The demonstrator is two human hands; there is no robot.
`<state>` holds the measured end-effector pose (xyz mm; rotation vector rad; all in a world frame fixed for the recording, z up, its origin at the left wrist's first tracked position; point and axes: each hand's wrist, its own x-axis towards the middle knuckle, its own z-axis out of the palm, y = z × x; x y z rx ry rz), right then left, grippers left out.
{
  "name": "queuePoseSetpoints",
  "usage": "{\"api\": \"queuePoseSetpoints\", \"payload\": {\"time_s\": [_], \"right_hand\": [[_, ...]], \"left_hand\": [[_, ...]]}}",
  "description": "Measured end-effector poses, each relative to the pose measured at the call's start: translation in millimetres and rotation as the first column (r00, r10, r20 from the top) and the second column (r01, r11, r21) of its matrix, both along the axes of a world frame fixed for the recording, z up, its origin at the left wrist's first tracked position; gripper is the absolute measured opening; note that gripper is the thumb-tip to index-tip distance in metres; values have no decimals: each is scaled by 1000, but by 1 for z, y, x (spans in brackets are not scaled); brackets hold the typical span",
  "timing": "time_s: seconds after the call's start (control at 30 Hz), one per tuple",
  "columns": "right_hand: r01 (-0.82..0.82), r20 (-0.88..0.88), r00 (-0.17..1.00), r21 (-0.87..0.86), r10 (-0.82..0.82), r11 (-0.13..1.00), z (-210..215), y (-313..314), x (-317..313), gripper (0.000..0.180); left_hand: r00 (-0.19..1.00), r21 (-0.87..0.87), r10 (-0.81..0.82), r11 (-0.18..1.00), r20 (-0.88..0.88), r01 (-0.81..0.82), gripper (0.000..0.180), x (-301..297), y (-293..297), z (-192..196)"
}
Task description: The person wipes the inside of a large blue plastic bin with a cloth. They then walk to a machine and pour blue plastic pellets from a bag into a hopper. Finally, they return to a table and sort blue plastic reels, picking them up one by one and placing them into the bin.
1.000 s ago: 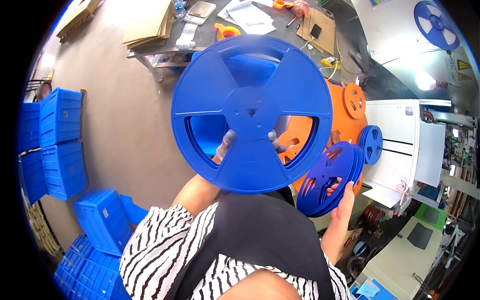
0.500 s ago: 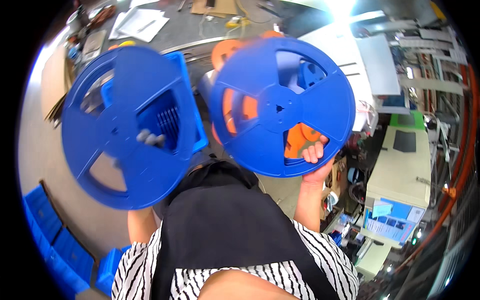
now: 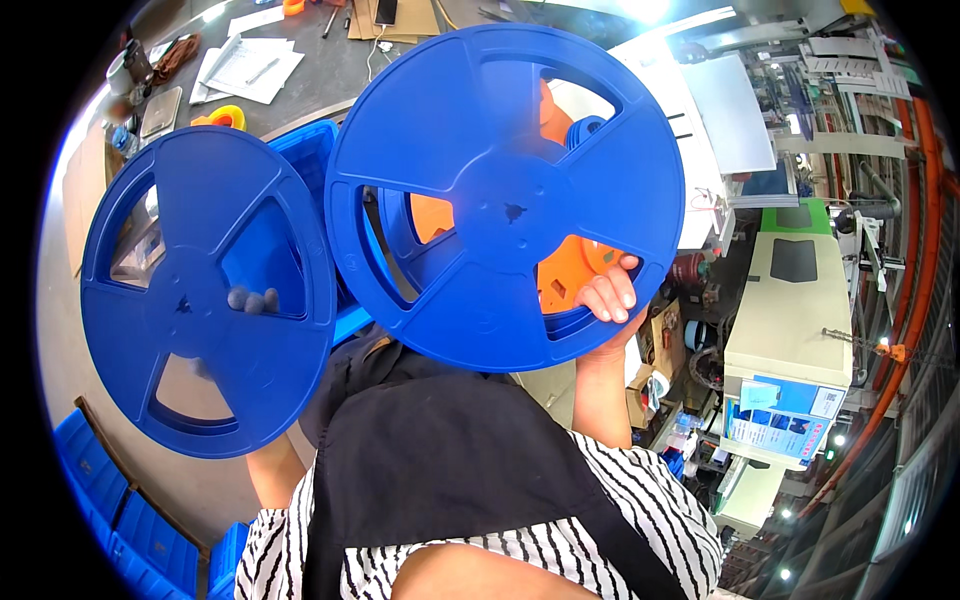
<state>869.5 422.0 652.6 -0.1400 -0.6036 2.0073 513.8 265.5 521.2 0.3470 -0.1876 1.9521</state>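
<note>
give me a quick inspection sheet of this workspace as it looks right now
surface: grey worktable at the top, partly hidden by the reels
job's things: two big blue plastic reels, left reel and right reel, held up side by side, right one overlapping the left one's edge
clutter: papers, an orange tape roll, cardboard sheets, orange reels seen through the right reel's openings
grippers: left hand behind the left reel, fingertips showing through an opening; right hand gripping the right reel's lower rim
cables: a thin cable on the table
surroundings: blue crates on the floor lower left, beige and green machines on the right
</note>
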Motion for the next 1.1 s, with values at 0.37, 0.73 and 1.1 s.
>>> {"api": "queuePoseSetpoints", "payload": {"time_s": [0.37, 0.73, 1.1], "right_hand": [[50, 28, 998, -11, -49, 999, 11, -6, -9, 34], [-209, 747, 601, 491, -285, 846, 12, -39, -97, 80], [-388, 703, 431, 710, -566, 588, 35, -65, -126, 43]], "left_hand": [[998, -486, -52, 873, -17, 37, 72, 21, -11, 10], [818, -661, -328, 745, -473, -84, 51, 61, 48, -1], [910, -397, -332, 892, -247, 217, 46, 73, 44, 26]]}}
